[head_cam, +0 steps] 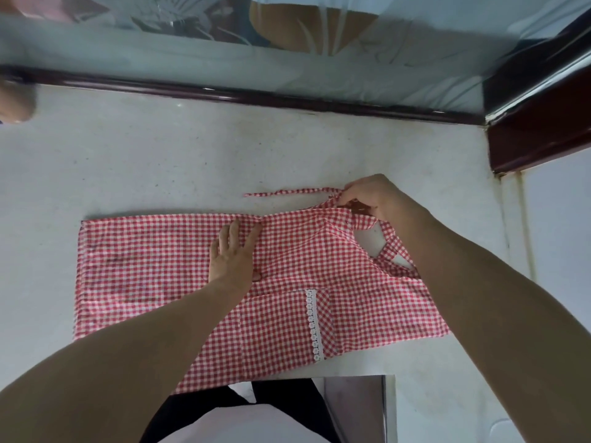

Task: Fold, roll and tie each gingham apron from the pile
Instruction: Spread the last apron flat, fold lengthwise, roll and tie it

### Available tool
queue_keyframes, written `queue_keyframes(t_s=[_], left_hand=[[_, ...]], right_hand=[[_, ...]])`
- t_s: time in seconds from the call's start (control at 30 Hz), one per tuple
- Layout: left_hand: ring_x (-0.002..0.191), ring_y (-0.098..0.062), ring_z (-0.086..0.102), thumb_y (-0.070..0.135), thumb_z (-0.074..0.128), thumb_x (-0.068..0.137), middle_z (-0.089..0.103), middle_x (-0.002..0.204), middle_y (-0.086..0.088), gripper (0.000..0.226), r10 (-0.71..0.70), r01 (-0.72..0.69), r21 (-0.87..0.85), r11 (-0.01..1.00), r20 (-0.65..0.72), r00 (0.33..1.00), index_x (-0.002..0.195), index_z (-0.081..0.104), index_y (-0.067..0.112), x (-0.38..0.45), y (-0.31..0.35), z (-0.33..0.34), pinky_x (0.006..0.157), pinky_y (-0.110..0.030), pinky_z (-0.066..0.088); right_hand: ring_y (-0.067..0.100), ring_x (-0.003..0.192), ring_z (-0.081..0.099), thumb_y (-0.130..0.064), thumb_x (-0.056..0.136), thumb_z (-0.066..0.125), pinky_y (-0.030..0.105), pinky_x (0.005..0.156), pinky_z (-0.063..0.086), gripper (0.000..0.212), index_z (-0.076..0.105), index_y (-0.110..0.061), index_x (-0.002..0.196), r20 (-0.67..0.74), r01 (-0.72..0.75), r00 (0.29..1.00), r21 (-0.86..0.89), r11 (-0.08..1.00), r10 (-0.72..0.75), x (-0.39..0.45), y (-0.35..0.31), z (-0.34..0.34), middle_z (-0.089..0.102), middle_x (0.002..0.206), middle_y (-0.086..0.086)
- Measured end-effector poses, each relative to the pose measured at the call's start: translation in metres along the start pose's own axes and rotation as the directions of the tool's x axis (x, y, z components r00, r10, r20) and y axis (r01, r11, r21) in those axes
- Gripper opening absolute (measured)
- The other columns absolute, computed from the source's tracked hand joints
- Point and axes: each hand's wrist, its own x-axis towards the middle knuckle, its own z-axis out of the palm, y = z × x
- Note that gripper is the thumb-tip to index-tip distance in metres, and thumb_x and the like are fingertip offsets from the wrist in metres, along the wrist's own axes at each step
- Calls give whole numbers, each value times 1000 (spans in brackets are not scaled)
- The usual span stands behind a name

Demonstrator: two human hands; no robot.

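Nearest edge: red gingham apron (pixel 287 302) spread flat across the pale counter (pixel 144 161), near hem hanging slightly over the front lip. Lace trim strip (pixel 312 321) running down the pocket area, close to the body.

Mid-cloth: left hand (pixel 233 254) flat, fingers straight, pressing the fabric down near the far edge. Anchoring, not gripping.

Farther, to the right: right hand (pixel 364 196) curled, pinching the tie strap (pixel 287 192) where it joins the apron's far corner. Strap trailing leftward along the counter, just beyond the apron's far edge, free end loose. Neck loop (pixel 391 251) bunched at the right, partly under the right forearm.

Step in hand, as a judgement: laying out and squaring up ahead of the first fold; strap being gathered or pulled clear. Rolling and tying not yet begun. Early in this apron.

Next move likely calls for: strap tucked in or laid aside so as not to get trapped, left palm holding the cloth against sliding (smooth counter, thin cotton, little grip), then an even lengthwise fold. Neck loop needs flattening first or the roll goes lumpy.

Pile of other aprons: not in view.

Surface: speckled off-white counter, lightly scuffed. Dark maroon ledge (pixel 256 97) along the far side, meeting a dark corner post at right. Beyond it, frosted patterned glass (pixel 287 52) with blurred shapes behind (too soft to identify).
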Motion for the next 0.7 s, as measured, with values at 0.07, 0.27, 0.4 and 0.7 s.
queue_keyframes(t_s=[0.07,0.27,0.4,0.7], left_hand=[[150,-33,-13,42,68,88,-14,163,-11,106,-1,1,1,1000,-8,1000,154,-14,37,0,0,0,120,-50,1],[150,-34,-13,40,69,88,-15,163,-12,107,-12,12,7,1000,-3,1000,155,-13,35,2,3,1,121,-50,2],[150,-35,-14,38,68,89,-17,162,-12,106,-22,21,31,999,17,1000,154,-17,34,3,5,1,120,-51,1],[150,-35,-14,38,65,92,-18,162,-13,104,-20,19,32,999,13,1000,154,-18,33,2,5,2,120,-51,0]], right_hand=[[35,98,67,-19,38,98,48,86,59,81,62,-5,109,-6,-35,999,-50,998,35,3,-1,-1,65,112,15],[19,94,61,-25,82,82,35,94,55,39,64,-4,109,104,-51,989,-400,915,101,-10,-7,-9,66,113,9],[21,102,61,-35,85,76,33,87,49,31,71,-13,107,184,268,963,-629,729,-195,-16,-12,-14,67,113,2],[24,90,66,-3,77,80,32,82,57,23,68,-16,92,226,530,848,-344,775,-480,-17,-24,-17,68,95,4]])
